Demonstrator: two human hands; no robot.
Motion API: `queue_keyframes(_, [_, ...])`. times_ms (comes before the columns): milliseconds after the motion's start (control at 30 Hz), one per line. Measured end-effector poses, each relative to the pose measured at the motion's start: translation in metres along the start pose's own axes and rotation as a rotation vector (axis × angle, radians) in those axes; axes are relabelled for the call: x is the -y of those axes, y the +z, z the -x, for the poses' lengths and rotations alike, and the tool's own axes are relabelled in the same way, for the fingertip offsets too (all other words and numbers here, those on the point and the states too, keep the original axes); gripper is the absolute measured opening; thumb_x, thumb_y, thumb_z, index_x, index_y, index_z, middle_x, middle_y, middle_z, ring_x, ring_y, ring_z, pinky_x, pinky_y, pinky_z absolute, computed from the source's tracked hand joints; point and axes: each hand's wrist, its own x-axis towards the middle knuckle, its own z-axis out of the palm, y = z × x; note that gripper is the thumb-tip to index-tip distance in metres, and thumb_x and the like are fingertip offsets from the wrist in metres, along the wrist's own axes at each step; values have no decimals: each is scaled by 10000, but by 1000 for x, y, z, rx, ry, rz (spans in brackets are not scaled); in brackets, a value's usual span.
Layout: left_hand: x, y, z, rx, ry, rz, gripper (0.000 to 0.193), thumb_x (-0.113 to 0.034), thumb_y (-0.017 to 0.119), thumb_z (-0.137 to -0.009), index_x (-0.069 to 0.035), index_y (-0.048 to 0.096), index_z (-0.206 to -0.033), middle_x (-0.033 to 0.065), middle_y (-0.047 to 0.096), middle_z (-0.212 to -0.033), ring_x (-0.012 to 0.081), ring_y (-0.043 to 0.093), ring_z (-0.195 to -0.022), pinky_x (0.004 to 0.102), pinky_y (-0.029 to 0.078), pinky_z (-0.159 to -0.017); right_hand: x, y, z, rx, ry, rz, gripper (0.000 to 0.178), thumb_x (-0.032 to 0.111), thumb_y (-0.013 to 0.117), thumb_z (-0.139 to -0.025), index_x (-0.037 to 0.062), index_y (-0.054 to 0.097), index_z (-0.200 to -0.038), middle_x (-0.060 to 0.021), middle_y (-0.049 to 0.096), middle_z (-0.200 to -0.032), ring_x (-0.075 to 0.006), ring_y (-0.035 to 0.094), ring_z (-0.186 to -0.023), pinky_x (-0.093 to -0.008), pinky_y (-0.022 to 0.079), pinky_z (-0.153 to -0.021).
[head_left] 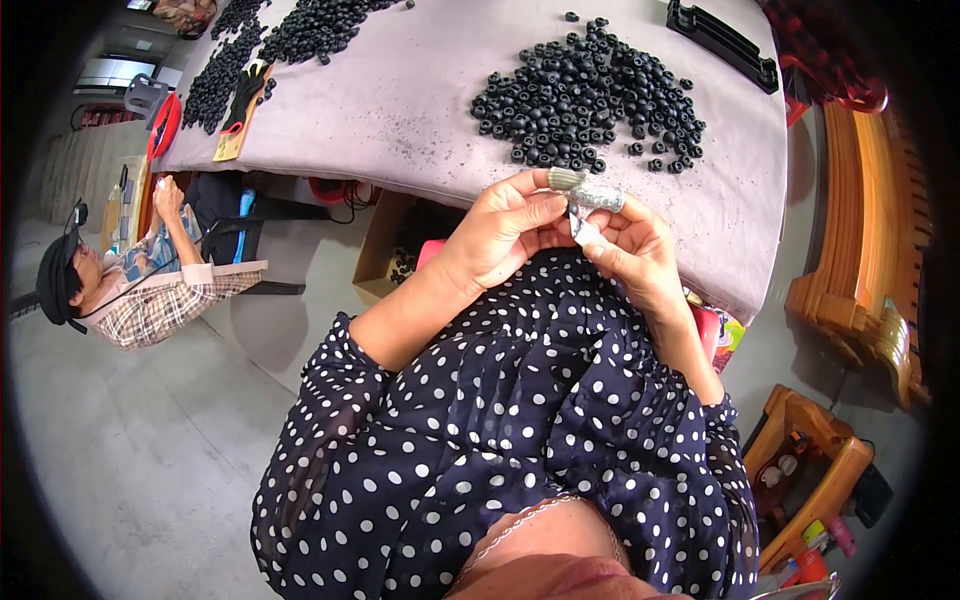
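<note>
the small black-and-white piece is between your two hands, in front of the table's near edge. your left hand comes in from the left with the elbow bent outward, its thumb and index finger closed on the piece; a ribbed grey-green cover caps that index fingertip. your right hand rises steeply from the near right, thumb and index clamped on the pale end, with a silvery wrap around the index finger. the other fingers curl in behind, partly hidden.

below the table's near edge, left of your hands, an open cardboard box holds small black pieces. on the pale tablecloth, beyond your hands, lies a heap of black ring-shaped pieces, with more black heaps at the far left. a long black tray sits far right; you cannot tell its contents from here. a red basin stands at the left edge, near a co-worker in a checked sleeve.
</note>
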Motion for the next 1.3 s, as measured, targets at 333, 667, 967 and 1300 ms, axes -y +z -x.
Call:
queue_keyframes(333, [0,-8,-3,48,-38,20,233,-93,597,-848,-58,556,-1075,44,626,-886,118,612,-744,294,531,-752,2,-2,2,63,3,5,365,62,653,-791,-14,539,-1129,-63,633,-957,-66,583,-804,-134,406,-561])
queue_keyframes(667, [0,-8,-3,114,-50,-3,221,-65,597,-841,-22,577,-1057,70,631,-900,126,619,-730,278,544,-723,-6,-8,1,23,98,-71,338,75,641,-808,-11,549,-1122,-34,631,-848,-27,500,-579,-137,359,-467])
queue_keyframes(967, [0,-12,-8,128,-70,50,226,-69,590,-845,-15,574,-1064,80,633,-921,129,625,-751,285,544,-736,-4,-4,-1,88,66,-198,382,61,661,-785,-3,537,-1140,-71,638,-866,-32,497,-572,-144,357,-447])
queue_keyframes(1300, [1,-16,-7,134,-64,45,224,-66,586,-846,-20,574,-1066,87,635,-929,144,629,-771,284,534,-738,-1,-3,-1,87,78,-115,427,45,670,-770,-3,515,-1164,-103,643,-948,-27,517,-612,-137,367,-463])
